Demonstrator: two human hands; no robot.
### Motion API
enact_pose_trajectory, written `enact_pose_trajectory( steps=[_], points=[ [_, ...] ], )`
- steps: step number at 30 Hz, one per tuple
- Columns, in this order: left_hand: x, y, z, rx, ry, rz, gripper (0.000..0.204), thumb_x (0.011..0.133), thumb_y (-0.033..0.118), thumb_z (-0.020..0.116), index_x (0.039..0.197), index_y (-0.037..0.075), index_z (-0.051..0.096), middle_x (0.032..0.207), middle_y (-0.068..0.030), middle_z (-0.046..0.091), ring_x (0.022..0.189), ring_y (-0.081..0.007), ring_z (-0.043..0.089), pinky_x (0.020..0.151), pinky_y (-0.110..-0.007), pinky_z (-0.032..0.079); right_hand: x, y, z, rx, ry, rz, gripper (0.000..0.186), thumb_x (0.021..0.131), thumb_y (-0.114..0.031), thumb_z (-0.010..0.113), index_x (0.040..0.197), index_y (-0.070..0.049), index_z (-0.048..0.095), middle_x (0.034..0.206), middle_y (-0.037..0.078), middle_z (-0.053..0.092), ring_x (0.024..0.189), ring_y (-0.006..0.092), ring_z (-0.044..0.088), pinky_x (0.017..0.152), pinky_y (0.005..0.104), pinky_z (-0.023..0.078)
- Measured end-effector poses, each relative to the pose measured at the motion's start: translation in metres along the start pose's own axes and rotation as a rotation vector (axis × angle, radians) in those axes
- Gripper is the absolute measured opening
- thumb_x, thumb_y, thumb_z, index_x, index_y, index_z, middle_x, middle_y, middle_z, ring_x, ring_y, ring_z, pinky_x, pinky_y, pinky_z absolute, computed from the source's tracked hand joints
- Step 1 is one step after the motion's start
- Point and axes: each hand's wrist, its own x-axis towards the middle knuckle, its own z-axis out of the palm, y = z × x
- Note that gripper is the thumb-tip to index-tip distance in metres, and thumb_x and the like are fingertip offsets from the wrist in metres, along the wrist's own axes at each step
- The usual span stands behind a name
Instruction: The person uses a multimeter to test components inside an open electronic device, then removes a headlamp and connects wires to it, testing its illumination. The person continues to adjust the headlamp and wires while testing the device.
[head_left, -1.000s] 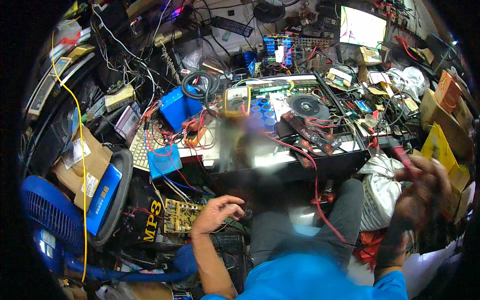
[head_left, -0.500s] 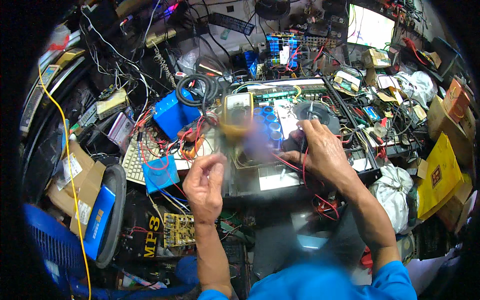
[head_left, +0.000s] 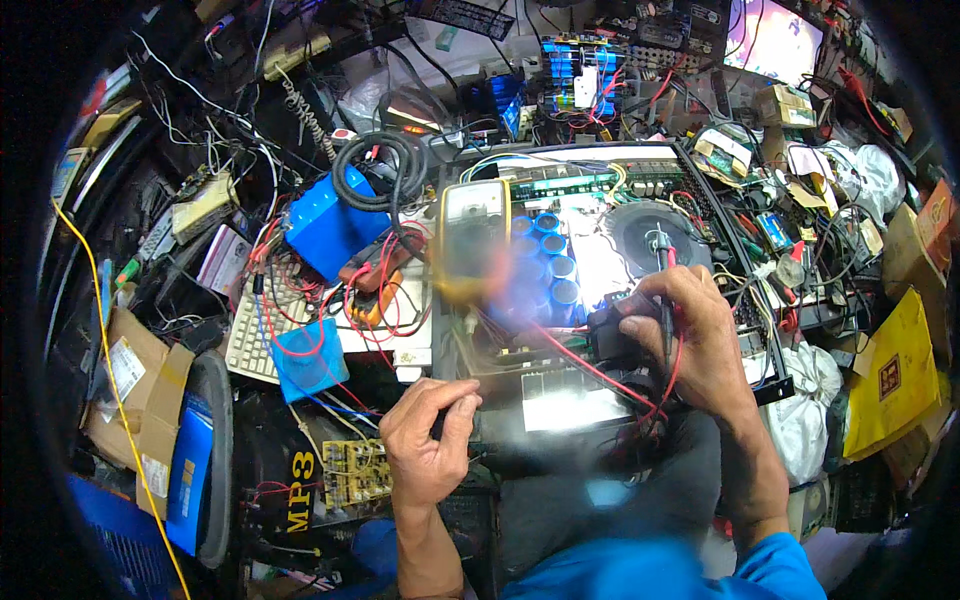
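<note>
My right hand (head_left: 700, 340) is closed on red and black probes (head_left: 662, 285), whose tips are over a round black component (head_left: 630, 235) in the opened electronic chassis (head_left: 595, 255). Its thumb is by a dark object (head_left: 610, 330). My left hand (head_left: 427, 440) is curled at the chassis's lower left, thumb and forefinger close; I cannot make out anything inside it. A yellow meter (head_left: 475, 220), partly blurred, is on the chassis's left beside several blue capacitors (head_left: 555, 265). A red lead (head_left: 570, 355) runs down toward my right hand.
A blue battery pack (head_left: 335, 235), a coiled black cable, a keyboard (head_left: 255, 335) and tangled wires crowd the left. Cardboard boxes (head_left: 130, 410) stand lower left. A white sack (head_left: 810, 410), yellow package (head_left: 890, 375) and small parts crowd the right. A lit screen (head_left: 770, 40) is behind.
My right hand has come in from the lower right with the probes onto the chassis, then shifted right. My left hand rose, then moved slightly down and right, staying curled.
</note>
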Motion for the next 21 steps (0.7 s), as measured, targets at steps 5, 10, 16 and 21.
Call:
enact_pose_trajectory(
  steps=[5,10,16,21],
  points=[
    [-0.001,0.002,0.004,0.156,0.001,0.007,0.013,0.094,-0.003,0.074,0.107,-0.002,0.077,0.084,-0.0110,0.075,0.073,-0.0178,0.070,0.068,-0.030,0.053,0.004,0.003,-0.004,0.396,0.200,0.079,0.018,0.097,-0.012,0.082,0.109,-0.005,0.070,0.098,0.006,0.071,0.099,0.0160,0.066,0.089,0.0296,0.051],
    [-0.002,0.003,0.011,0.218,0.048,0.089,0.013,0.094,0.001,0.075,0.107,0.001,0.077,0.088,-0.0154,0.075,0.077,-0.0302,0.072,0.071,-0.038,0.055,-0.011,-0.005,-0.047,0.536,0.662,0.104,0.017,0.109,-0.019,0.071,0.120,-0.006,0.068,0.111,0.001,0.064,0.103,0.0109,0.059,0.096,0.0281,0.049],
    [-0.005,0.001,0.014,0.191,0.089,0.112,0.016,0.093,0.004,0.077,0.108,0.001,0.077,0.092,-0.0168,0.077,0.081,-0.0342,0.073,0.073,-0.041,0.057,-0.091,-0.021,-0.107,0.410,1.119,0.075,0.031,0.111,-0.030,0.067,0.133,-0.009,0.062,0.123,0.009,0.067,0.112,0.0253,0.069,0.065,0.0346,0.066],
    [-0.002,0.001,0.015,0.312,0.010,0.138,0.009,0.096,0.002,0.074,0.104,0.000,0.076,0.093,-0.0158,0.078,0.083,-0.0308,0.076,0.076,-0.038,0.058,-0.147,-0.038,-0.149,0.468,0.891,-0.262,0.031,0.114,-0.028,0.062,0.134,-0.005,0.061,0.126,0.011,0.065,0.112,0.0209,0.067,0.097,0.0371,0.061]
  ],
)
